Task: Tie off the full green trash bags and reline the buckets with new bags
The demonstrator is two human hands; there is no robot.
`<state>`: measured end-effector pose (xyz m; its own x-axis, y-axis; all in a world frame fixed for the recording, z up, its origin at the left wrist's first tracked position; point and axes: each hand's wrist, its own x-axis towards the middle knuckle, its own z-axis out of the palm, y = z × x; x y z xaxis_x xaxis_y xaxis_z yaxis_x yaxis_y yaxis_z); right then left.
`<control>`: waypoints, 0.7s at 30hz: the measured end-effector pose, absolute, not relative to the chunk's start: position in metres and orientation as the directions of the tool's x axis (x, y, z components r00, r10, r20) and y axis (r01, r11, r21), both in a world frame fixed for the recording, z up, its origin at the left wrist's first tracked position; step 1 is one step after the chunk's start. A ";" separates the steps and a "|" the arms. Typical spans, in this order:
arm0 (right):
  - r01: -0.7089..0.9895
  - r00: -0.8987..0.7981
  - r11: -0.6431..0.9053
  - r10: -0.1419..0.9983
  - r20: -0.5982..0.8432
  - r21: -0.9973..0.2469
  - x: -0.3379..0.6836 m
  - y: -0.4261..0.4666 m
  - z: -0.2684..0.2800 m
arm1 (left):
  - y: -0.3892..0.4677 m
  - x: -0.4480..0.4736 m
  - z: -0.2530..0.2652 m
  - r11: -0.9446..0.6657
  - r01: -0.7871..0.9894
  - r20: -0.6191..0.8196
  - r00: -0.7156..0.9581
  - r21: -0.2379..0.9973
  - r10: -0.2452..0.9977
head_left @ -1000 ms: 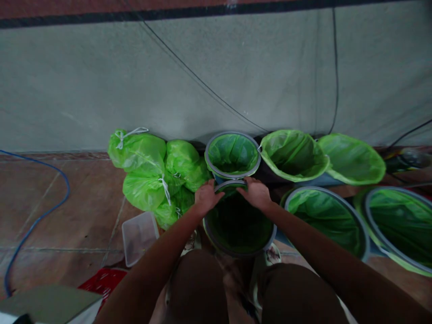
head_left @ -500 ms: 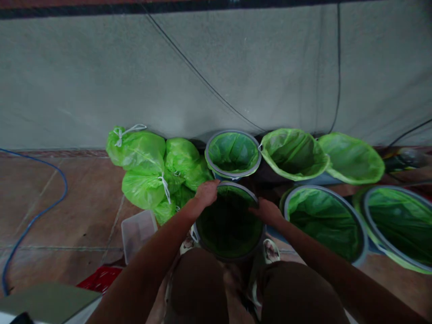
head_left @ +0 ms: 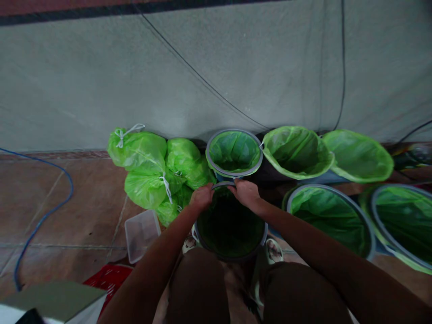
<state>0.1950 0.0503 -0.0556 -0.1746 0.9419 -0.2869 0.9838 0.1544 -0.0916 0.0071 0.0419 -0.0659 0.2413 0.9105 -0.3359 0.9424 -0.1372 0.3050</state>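
A trash bin lined with a dark green bag stands between my feet, its grey ring rim showing at the far side. Around the far left part of that rim, my left hand is closed. My right hand grips the same rim a little to the right, fingers curled over it. Just beyond both hands sits another bin with a green liner and a grey ring. The inside of the near bin is too dark to make out.
Tied green bags are heaped at the left, beside a clear plastic box. Several lined bins, including one with a grey ring, stand at the right. A blue hose curves over the tiles. Cables hang down the wall.
My right hand has moved left along the bin's rim, from its right side to the far side, closer to my left hand. My left hand has shifted slightly left and down.
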 end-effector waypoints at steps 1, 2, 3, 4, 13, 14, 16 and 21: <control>0.984 -0.171 0.151 0.944 -0.282 -0.090 0.195 0.050 -0.057 | 0.041 0.008 -0.067 -0.140 0.948 -0.335 0.236 0.286 0.912; 0.984 -0.173 0.153 0.945 -0.278 -0.089 0.196 0.050 -0.059 | 0.040 0.008 -0.068 -0.143 0.953 -0.332 0.230 0.268 0.915; 0.983 -0.180 0.161 0.944 -0.277 -0.089 0.197 0.050 -0.060 | 0.040 0.009 -0.068 -0.142 0.958 -0.332 0.223 0.249 0.917; 0.982 -0.188 0.170 0.941 -0.282 -0.087 0.198 0.051 -0.062 | 0.039 0.010 -0.068 -0.139 0.963 -0.336 0.213 0.231 0.918; 0.960 -0.274 0.232 0.900 -0.339 -0.158 0.213 0.053 -0.071 | 0.033 0.011 -0.066 -0.130 0.966 -0.379 0.209 0.223 0.902; 0.952 -0.295 0.246 0.894 -0.337 -0.181 0.215 0.053 -0.072 | 0.033 0.010 -0.067 -0.143 0.963 -0.371 0.222 0.228 0.902; 0.945 -0.312 0.254 0.890 -0.333 -0.207 0.218 0.051 -0.073 | 0.033 0.009 -0.070 -0.152 0.961 -0.374 0.232 0.232 0.898; 0.950 -0.289 0.235 0.911 -0.294 -0.208 0.226 0.047 -0.075 | 0.035 0.006 -0.066 -0.106 0.906 -0.353 0.265 0.410 0.897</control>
<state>0.2260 0.0473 -0.0754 -0.2894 0.9111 -0.2935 0.9495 0.2345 -0.2083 0.0061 0.0350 -0.0664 0.2651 0.8974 -0.3526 0.9058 -0.1064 0.4102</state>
